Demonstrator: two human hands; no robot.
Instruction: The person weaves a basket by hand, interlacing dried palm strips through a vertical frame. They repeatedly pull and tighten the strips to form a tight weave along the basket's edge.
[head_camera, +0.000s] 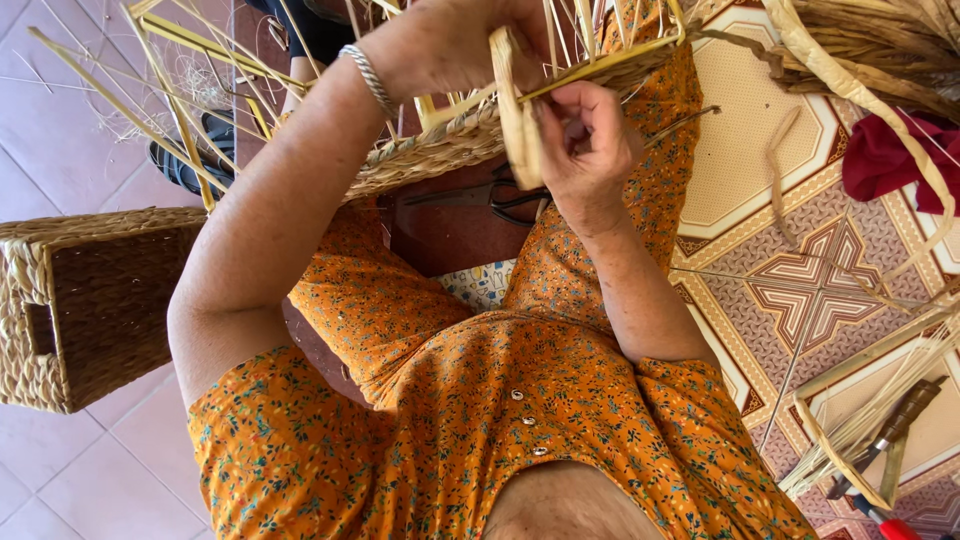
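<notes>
A half-woven straw basket (430, 155) with upright yellow stakes rests on my lap. A flat tan strand (518, 120) of dried fibre hangs down in front of its rim. My right hand (585, 140) is closed on this strand just below the rim. My left hand (450, 40), with a silver bracelet on the wrist, grips the strand's upper end at the basket's rim. Black scissors (510, 200) lie under the basket on my lap.
A finished woven box (90, 300) with a handle slot stands on the tiled floor at the left. Bundles of dried fibre (880, 40) and a red cloth (890, 160) lie at the upper right. Loose straw and tools (880, 440) lie at the lower right.
</notes>
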